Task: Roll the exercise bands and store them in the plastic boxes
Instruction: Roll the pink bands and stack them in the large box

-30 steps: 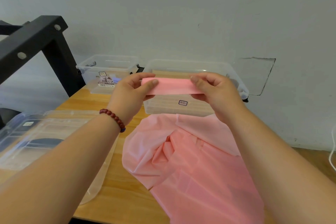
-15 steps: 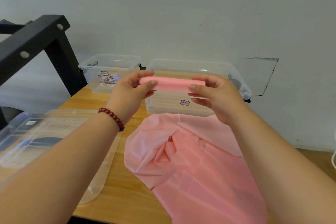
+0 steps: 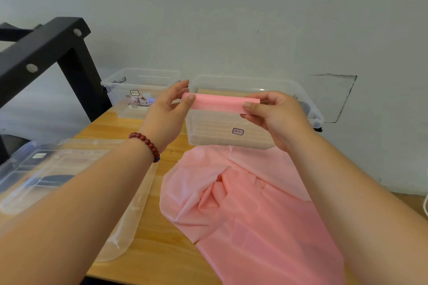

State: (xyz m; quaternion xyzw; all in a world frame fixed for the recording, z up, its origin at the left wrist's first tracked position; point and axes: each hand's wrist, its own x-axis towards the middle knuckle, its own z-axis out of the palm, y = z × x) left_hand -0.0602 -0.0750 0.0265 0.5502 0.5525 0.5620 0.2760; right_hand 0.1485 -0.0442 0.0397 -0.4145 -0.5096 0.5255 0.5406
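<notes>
Fingers (image 3: 191,97) of both hands are pinching the ends of a rolled pink exercise band (image 3: 220,103), with the left hand (image 3: 166,111) and right hand (image 3: 275,118) holding it level just above the open clear plastic box (image 3: 220,129). The storing step seems to be underway, and the next move is probably lowering the roll inside without letting it unroll. A loose pink band (image 3: 243,203) is lying crumpled on the bench (image 3: 150,250), apparently waiting to be rolled.

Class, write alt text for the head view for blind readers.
The left hand and right hand pinch the rolled end of a pink exercise band before a clear plastic box; the rest lies on the wooden table.
</notes>
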